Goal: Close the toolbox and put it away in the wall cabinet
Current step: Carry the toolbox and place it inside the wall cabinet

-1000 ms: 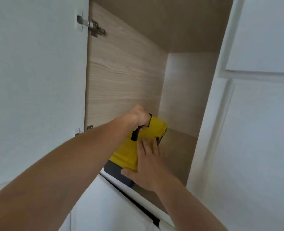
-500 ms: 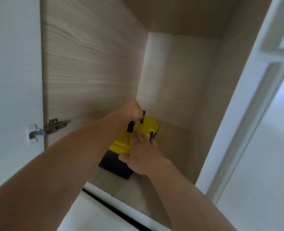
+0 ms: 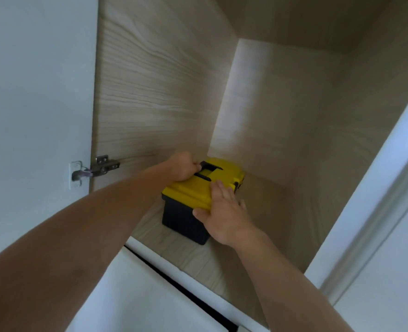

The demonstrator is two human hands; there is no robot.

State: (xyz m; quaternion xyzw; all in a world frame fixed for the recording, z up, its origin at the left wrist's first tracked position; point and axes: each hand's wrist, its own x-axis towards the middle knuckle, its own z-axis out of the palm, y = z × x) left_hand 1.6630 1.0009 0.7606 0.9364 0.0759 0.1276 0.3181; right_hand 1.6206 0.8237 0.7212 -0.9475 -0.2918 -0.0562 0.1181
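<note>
The wall cabinet (image 3: pixel 164 75) is lined with matt pale wood-grain panels. The toolbox (image 3: pixel 191 195) looks like smooth plastic, yellow lid over black base. At nine o'clock, the hinge (image 3: pixel 100 167) is dull metal on a smooth white door (image 3: pixel 30 92).

No readable text, label or number shows on any surface here.

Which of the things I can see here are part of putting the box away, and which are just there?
Part of the job: toolbox, lid shut; cabinet it sits in; left hand gripping the handle; right hand flat on the lid.

Just there: door hinge; white door frame.
</note>
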